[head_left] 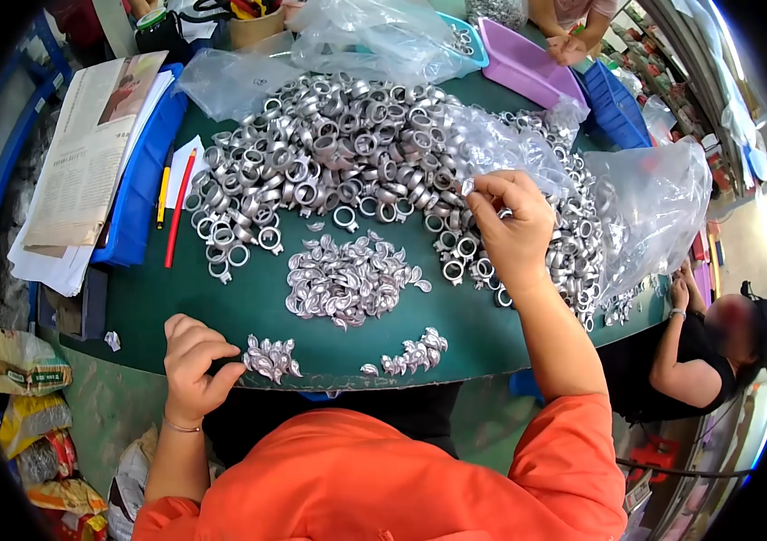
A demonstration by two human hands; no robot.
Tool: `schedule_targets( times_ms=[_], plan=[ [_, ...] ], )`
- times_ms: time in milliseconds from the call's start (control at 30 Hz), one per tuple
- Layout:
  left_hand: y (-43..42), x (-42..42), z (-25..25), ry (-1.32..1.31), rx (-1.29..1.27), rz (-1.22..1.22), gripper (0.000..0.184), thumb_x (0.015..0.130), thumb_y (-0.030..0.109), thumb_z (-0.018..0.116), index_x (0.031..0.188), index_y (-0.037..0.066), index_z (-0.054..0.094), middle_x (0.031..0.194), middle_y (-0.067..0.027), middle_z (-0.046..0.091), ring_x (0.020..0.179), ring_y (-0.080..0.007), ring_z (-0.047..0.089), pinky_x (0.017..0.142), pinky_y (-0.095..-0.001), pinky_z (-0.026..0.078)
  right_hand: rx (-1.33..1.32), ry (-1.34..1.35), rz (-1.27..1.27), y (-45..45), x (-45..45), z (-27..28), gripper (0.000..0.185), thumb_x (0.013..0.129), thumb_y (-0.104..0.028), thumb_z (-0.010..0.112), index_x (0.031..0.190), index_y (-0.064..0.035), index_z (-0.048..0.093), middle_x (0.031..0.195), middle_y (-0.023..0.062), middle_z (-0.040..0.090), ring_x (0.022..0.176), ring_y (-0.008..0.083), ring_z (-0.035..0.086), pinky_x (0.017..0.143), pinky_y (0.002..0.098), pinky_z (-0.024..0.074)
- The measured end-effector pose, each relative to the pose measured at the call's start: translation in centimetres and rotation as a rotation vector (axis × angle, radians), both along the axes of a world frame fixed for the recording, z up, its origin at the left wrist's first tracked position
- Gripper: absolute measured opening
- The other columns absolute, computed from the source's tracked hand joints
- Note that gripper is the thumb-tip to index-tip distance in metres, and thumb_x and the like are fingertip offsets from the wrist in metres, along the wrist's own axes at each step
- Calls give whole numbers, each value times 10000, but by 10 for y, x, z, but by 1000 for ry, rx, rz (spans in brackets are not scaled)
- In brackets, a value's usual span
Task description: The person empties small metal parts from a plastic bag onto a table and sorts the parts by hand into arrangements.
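My right hand [517, 225] is raised over the right part of the ring heap, thumb and forefinger pinching a small shiny metal piece [467, 187]; its exact shape is unclear. My left hand [196, 365] rests at the table's front edge with fingers curled and a gap between thumb and forefinger. Right beside it lies a small cluster of silvery leaf-shaped metal pieces [273, 358]. A similar cluster [417, 352] sits further right along the edge. Between and behind them spreads a larger pile of leaf-shaped pieces [347, 278]. Behind that rises a big heap of grey metal rings [347, 144].
Clear plastic bags [649, 212] lie around the heap. At left are a blue tray [145, 171] with newspaper [86, 149] and a red pencil [180, 207]. A purple bin [528, 68] and blue basket [616, 104] stand behind. A co-worker [690, 361] sits at right; another person's hands [568, 45] show behind.
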State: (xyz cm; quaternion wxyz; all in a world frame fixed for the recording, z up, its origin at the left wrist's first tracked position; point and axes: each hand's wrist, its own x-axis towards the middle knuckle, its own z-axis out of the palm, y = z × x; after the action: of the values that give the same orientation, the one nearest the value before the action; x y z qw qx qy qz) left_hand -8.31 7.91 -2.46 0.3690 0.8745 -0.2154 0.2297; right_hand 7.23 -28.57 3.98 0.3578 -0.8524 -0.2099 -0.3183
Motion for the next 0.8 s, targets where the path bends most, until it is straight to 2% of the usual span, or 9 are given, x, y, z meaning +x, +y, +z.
schedule_targets(
  times_ms=[233, 400, 800],
  plan=[
    [2, 0, -3, -11, 1, -5, 306, 801, 341, 806, 776, 65, 676, 741, -38, 619, 701, -235, 538, 772, -387, 382, 8, 122, -21, 1, -5, -7, 109, 760, 8, 792, 847, -25, 734, 828, 57, 686, 634, 140, 631, 577, 262, 517],
    [2, 0, -3, -9, 1, -2, 324, 805, 359, 804, 776, 62, 678, 739, -39, 618, 702, -235, 538, 770, -386, 383, 5, 282, -50, 0, -3, -9, 105, 761, -46, 809, 828, -10, 736, 722, 63, 671, 614, 154, 623, 592, 290, 503],
    [1, 0, -1, 3, -1, 4, 321, 786, 357, 810, 760, 64, 681, 733, -43, 615, 708, -243, 547, 777, -393, 388, 67, 520, -104, 5, -7, 3, 142, 790, -85, 813, 869, 16, 752, 760, 89, 693, 637, 156, 639, 607, 293, 505]
  ],
)
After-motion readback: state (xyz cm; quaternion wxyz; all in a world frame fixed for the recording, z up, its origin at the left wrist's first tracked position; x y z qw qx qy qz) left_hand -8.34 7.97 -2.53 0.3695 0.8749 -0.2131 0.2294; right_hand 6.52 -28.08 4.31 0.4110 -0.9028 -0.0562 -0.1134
